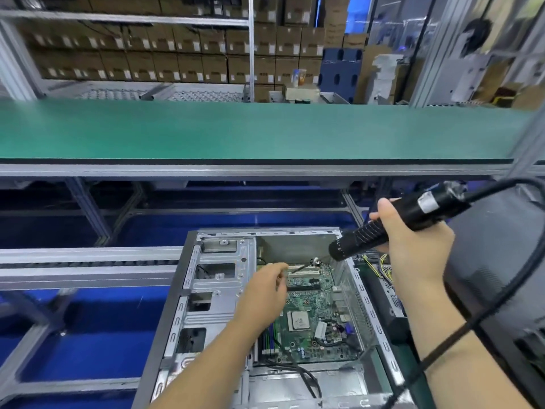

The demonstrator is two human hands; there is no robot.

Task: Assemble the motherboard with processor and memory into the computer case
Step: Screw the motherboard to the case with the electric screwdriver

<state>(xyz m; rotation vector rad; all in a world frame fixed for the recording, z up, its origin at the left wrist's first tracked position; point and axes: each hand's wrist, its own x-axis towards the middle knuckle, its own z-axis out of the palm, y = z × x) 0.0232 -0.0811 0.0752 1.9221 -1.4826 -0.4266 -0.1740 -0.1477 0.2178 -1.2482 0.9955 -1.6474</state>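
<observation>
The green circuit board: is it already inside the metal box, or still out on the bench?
Inside. The motherboard lies flat on the floor of the open computer case, with the case's walls around it.

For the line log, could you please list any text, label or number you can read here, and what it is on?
None can be read.
White labels on the stacked brown cardboard boxes: too blurred.
White sticker on the black electric screwdriver in the right hand: blurred.
Markings on the square grey processor and green motherboard: too small.
</observation>
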